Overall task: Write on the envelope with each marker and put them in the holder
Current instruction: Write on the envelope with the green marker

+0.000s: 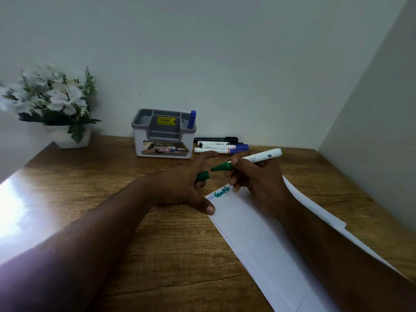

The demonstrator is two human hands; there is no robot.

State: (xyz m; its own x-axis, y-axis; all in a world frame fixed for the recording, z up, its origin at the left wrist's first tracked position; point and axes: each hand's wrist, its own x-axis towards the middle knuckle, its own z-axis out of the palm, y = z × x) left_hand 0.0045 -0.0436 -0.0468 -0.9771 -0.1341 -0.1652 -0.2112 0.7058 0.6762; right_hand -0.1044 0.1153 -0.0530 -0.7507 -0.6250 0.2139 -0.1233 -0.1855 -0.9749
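A long white envelope (258, 235) lies on the wooden table, with small blue writing and green writing (221, 191) at its far end. My right hand (256, 179) grips an uncapped green marker (254, 159), tip lifted off the paper and pointing left. My left hand (186, 185) holds the green cap (202, 176) between its fingers, thumb pressing the envelope's edge. The tip and cap are a short gap apart. A grey and white holder (164, 134) stands behind, with one blue marker (191, 120) upright in its right compartment.
Three capped markers (220, 145), one black and two with blue caps, lie on the table just right of the holder. A white pot of white flowers (56, 102) stands at the back left. Walls close the back and right sides. Bright glare covers the table's left edge.
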